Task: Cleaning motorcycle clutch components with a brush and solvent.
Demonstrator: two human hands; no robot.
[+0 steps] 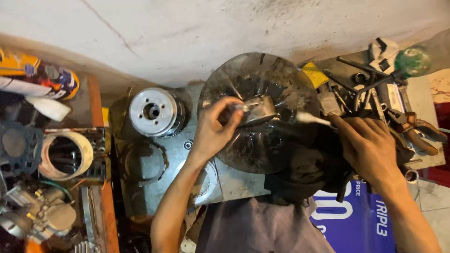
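Head view, looking down at my two hands over a cluttered bench (243, 185).

My left hand (216, 125) is reaching in from below and its grip is pinching a small metal part (258, 110), shiny and roughly cup-shaped, with the fingers pressed together on its left end. I am holding the part over the middle of a large, dark, greasy round metal dish (255, 82), which is tilting toward me; whether the part is touching the dish I cannot tell.

My right hand (370, 145) is coming in from the right, its grip closing around the handle of a small brush (307, 117). The pale bristle end is pointing left, just beside the metal part. The handle is mostly hidden inside the fist.

A dark cloth (304, 171) is lying below the dish, between my forearms.

Left of the dish, a silver drum-shaped hub (152, 111) is standing on the bench, with a flat toothed ring (145, 161) lying just below it. Further left I am seeing a roll of tape (65, 155) and an engine casting (42, 215).

On the right, behind my right hand, a pile of wrenches and hand tools (370, 84) is lying on a tray, with pliers (417, 129) at its near edge.
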